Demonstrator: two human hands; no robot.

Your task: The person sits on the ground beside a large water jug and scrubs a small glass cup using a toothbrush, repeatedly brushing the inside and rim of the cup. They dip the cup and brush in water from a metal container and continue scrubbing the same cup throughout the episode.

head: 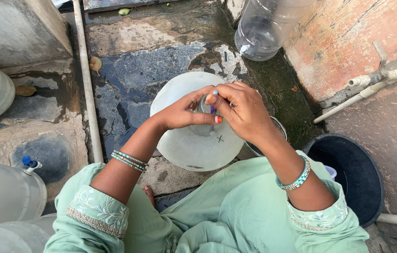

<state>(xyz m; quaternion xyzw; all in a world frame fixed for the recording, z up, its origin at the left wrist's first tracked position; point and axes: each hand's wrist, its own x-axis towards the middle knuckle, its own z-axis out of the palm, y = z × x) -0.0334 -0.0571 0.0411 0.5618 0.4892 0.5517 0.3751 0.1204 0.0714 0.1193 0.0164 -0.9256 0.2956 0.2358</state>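
Your left hand [182, 112] and right hand [245, 112] | fingers pinched together on neck [204, 107] | big translucent water jug [193, 140], wet stone floor [133, 70].

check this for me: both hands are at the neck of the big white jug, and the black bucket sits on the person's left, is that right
Not quite. The head view shows the left hand and the right hand at the neck of the big white jug, as you say. But the black bucket sits on the person's right, not the left.
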